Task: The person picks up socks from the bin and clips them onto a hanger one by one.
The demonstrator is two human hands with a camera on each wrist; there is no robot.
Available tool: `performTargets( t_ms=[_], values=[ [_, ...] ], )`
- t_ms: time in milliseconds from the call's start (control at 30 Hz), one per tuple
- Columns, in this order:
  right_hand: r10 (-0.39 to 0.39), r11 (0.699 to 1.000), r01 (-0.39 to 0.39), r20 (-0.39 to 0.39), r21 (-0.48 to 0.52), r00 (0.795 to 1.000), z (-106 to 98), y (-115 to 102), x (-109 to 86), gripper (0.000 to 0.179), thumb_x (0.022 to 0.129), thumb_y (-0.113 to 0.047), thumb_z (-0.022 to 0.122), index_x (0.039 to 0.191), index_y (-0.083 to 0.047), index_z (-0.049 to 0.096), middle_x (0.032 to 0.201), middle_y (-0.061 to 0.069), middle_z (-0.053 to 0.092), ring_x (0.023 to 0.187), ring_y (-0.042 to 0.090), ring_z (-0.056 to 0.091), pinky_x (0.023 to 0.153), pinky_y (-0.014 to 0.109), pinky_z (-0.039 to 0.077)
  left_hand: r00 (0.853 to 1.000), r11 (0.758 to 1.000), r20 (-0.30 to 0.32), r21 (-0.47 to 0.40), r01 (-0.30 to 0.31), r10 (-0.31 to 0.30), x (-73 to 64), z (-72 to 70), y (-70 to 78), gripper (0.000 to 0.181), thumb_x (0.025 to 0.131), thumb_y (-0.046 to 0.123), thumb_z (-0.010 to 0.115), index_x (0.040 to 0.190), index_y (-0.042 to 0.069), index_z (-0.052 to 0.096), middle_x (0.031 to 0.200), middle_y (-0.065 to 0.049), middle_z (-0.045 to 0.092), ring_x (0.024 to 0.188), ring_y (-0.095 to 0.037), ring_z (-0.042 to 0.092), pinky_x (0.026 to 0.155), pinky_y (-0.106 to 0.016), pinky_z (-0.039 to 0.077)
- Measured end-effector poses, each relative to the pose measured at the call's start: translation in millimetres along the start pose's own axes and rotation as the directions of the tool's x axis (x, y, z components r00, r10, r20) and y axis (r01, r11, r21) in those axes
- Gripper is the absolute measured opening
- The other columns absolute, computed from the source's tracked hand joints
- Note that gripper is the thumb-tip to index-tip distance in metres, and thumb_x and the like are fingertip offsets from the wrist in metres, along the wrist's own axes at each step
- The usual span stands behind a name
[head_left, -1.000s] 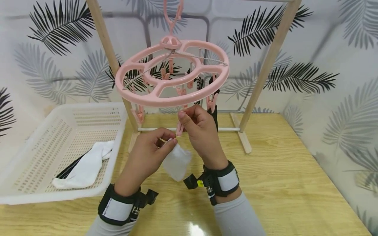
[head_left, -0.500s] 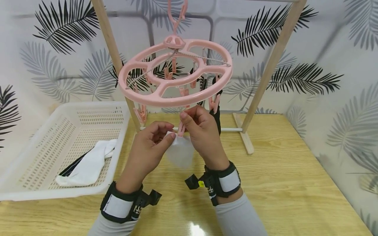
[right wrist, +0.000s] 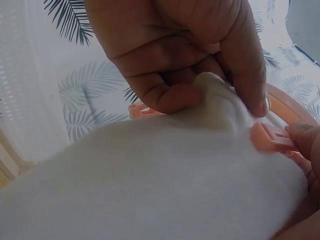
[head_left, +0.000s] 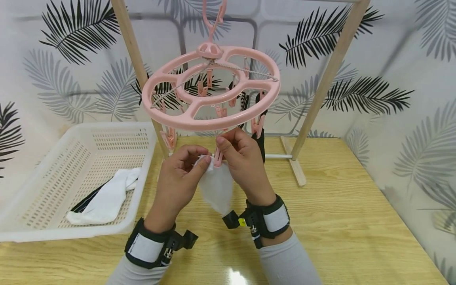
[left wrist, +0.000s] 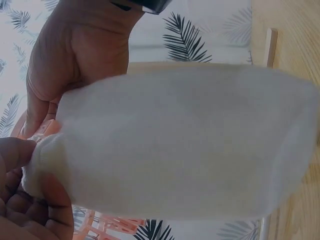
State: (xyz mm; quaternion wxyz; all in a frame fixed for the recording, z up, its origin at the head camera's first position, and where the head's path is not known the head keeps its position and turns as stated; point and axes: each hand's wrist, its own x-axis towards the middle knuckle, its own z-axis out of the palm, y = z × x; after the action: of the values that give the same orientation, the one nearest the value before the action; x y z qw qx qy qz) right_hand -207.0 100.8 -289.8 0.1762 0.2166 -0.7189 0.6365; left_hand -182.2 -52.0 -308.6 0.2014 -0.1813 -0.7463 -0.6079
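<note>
From the head view, I see the white cloth [head_left: 217,188] hanging below the pink round hanger [head_left: 206,125], its top pinched by the left hand [head_left: 179,174]; the right hand [head_left: 246,162] pinches a pink clip [head_left: 218,157] at that edge. In the left wrist view, I judge it light, soft, best held by its thick cuff [left wrist: 52,156]. In the right wrist view, whether the clip bites is hidden from me, and the cloth runs out of frame.

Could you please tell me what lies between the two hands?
In the head view, a pink clip and white cloth show between them.
</note>
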Motion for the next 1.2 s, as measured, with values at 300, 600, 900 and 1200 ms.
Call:
performTargets(
  t_ms=[300, 600, 900, 1200],
  values=[
    [0.012, 1.0, -0.012, 0.035, 0.019, 0.999, 0, -2, 0.8, 0.021, 0.092, -0.022, 0.059, 0.097, -0.002, 0.06, 0.081, 0.008, 0.056, 0.07, 0.022, 0.05, 0.057, 0.027, 0.041, 1.0, 1.0, -0.019, -0.031, -0.002, 0.001, -1.0, 1.2, 0.7, 0.019, 0.088, 0.022, 0.065, 0.102, 0.009, 0.066, 0.097, -0.006, 0.068, 0.077, -0.014, 0.06, 0.059, -0.024, 0.047],
    [0.025, 0.998, -0.028, 0.055, 0.06, 0.998, 0, -1, 1.9, 0.023, 0.091, -0.023, 0.062, 0.1, -0.002, 0.061, 0.084, 0.007, 0.057, 0.073, 0.022, 0.049, 0.059, 0.026, 0.04, 1.0, 0.999, -0.016, -0.046, 0.018, -0.019, 0.9, -1.7, 1.2, 0.022, 0.087, 0.02, 0.067, 0.103, 0.006, 0.065, 0.099, -0.008, 0.067, 0.081, -0.015, 0.06, 0.06, -0.022, 0.047],
    [0.058, 0.996, -0.061, 0.057, 0.059, 0.997, 0, 0, 1.4, 0.027, 0.091, -0.025, 0.062, 0.104, -0.001, 0.061, 0.09, 0.008, 0.06, 0.077, 0.021, 0.052, 0.063, 0.027, 0.042, 0.999, 0.998, -0.042, 0.063, -0.008, 0.011, 2.2, -11.4, -0.4, 0.023, 0.087, 0.026, 0.066, 0.105, 0.01, 0.066, 0.101, -0.003, 0.066, 0.088, -0.009, 0.058, 0.066, -0.026, 0.051],
    [0.041, 0.996, -0.044, 0.043, 0.083, 0.998, -1, 1, 2.0, 0.027, 0.091, -0.024, 0.061, 0.105, 0.0, 0.062, 0.088, 0.007, 0.06, 0.076, 0.021, 0.052, 0.059, 0.024, 0.042, 0.971, 0.939, -0.095, 0.289, -0.185, 0.22, 5.2, -34.0, -2.4, 0.016, 0.087, 0.018, 0.065, 0.1, 0.008, 0.069, 0.094, -0.004, 0.068, 0.082, -0.009, 0.058, 0.065, -0.025, 0.05]
  ],
)
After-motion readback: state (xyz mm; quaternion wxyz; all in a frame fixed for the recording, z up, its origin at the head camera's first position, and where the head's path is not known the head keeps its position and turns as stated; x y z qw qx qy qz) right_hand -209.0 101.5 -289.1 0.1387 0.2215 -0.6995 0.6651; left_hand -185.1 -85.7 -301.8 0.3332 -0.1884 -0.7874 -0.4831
